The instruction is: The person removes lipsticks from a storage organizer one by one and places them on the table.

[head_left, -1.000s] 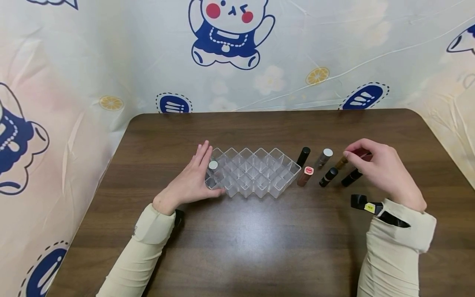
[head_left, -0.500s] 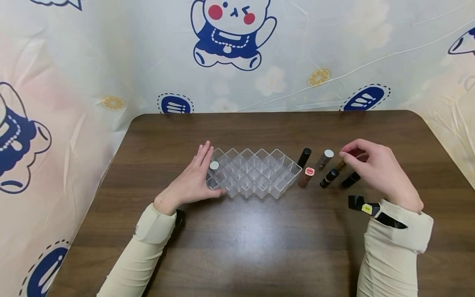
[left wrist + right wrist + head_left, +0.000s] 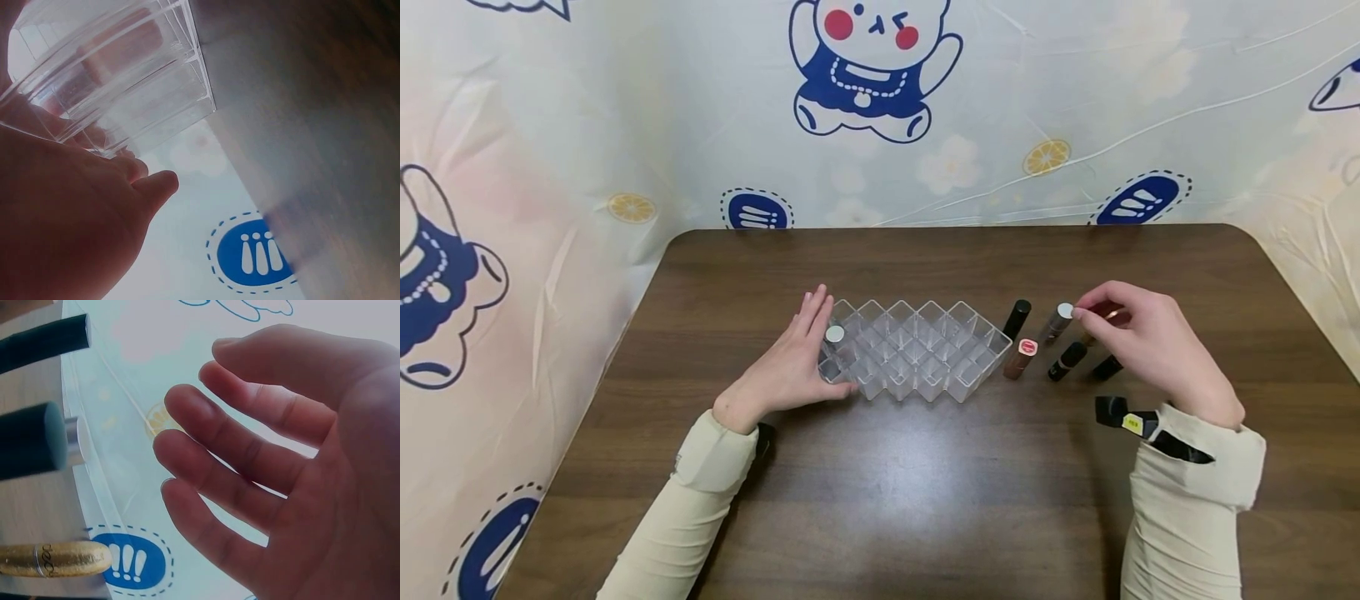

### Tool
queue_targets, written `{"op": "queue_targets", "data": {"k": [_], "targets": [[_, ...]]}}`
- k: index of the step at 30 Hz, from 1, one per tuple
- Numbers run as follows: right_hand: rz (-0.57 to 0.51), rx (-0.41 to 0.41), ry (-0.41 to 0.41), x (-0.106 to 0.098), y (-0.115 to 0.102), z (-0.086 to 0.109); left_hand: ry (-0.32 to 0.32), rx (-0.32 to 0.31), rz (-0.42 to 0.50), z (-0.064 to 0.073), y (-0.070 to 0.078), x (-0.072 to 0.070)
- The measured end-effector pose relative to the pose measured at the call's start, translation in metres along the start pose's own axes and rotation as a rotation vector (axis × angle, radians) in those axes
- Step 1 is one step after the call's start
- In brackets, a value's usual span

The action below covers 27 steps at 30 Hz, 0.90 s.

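A clear plastic lipstick organizer (image 3: pixel 917 350) with diamond-shaped compartments stands on the table. My left hand (image 3: pixel 786 358) holds its left end, thumb at the front and fingers along the far side. A tube with a pale top (image 3: pixel 834 335) stands in a compartment beside that hand. My right hand (image 3: pixel 1138 337) hovers over the tubes on the right, fingers loosely curved with nothing between them, as the right wrist view confirms. Its fingertips overlap the silver-capped tube (image 3: pixel 1058 321) in the head view. A gold tube (image 3: pixel 56 559) stands below the hand, mostly hidden from the head camera.
Right of the organizer stand a black tube (image 3: pixel 1017 318), a brown tube with a red-marked top (image 3: pixel 1021 360) and a shorter black tube (image 3: pixel 1067 360). Another black tube (image 3: pixel 1107 367) is partly under the right hand. A printed curtain (image 3: pixel 970 100) hangs behind the table (image 3: pixel 925 500).
My right hand has drifted left over the tubes, from above the gold tube toward the silver-capped one. The left hand stays on the organizer, and the tubes have kept their places.
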State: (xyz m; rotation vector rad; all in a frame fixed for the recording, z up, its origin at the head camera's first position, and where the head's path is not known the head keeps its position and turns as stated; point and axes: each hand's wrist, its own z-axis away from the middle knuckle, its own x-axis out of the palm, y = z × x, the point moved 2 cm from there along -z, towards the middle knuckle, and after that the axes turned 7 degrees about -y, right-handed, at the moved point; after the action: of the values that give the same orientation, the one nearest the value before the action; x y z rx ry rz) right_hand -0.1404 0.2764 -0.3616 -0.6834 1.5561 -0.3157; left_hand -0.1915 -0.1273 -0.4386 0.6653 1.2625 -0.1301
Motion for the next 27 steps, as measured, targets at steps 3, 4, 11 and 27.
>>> {"op": "queue_targets", "data": {"k": [3,4,11,27], "targets": [[-0.002,-0.012,-0.008,0.002,-0.003,-0.002,0.000,-0.004,-0.002,0.000,0.000,0.000],[-0.001,-0.015,-0.011,0.002,-0.003,-0.002,0.002,-0.005,-0.005,-0.001,0.000,0.000],[0.001,-0.019,-0.033,0.005,-0.006,-0.004,0.007,-0.008,-0.012,0.000,0.000,0.000],[-0.020,-0.118,-0.013,0.008,-0.031,-0.010,-0.003,-0.001,-0.010,-0.001,0.002,-0.002]]}}
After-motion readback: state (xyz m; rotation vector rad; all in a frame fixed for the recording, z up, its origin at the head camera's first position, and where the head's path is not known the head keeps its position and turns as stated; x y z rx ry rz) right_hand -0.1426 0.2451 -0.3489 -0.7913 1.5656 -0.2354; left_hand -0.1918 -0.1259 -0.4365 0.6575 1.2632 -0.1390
